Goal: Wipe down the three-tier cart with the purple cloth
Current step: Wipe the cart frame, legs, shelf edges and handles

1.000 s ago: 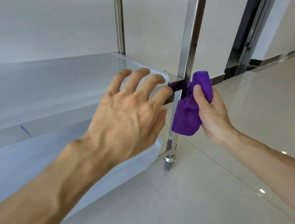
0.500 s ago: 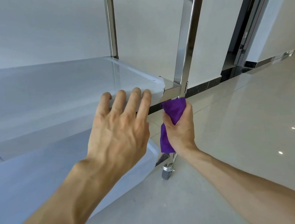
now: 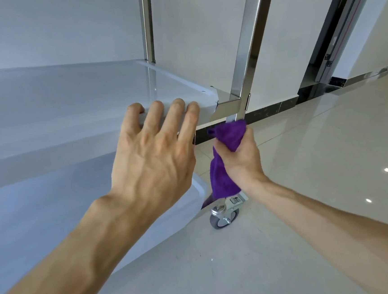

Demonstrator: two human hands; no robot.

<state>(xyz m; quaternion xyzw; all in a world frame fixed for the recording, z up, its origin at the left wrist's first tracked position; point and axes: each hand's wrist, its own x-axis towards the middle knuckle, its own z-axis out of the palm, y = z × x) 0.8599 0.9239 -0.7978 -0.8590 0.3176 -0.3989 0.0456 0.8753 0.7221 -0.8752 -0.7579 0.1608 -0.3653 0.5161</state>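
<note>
Right hand [image 3: 240, 156] lower; purple cloth [image 3: 222, 165] hides post.

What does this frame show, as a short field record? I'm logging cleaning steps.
left hand: fingers over the edge of the middle shelf
right hand: grip closed on the purple cloth
cloth position: wrapped around the chrome post, below the shelf bracket
below: caster wheel on tiled floor

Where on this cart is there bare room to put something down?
The shelf top is bare from the left hand's fingers back to the rear post. The lower shelf is bare too. The corner post is crowded: the right hand grips the purple cloth there.
</note>
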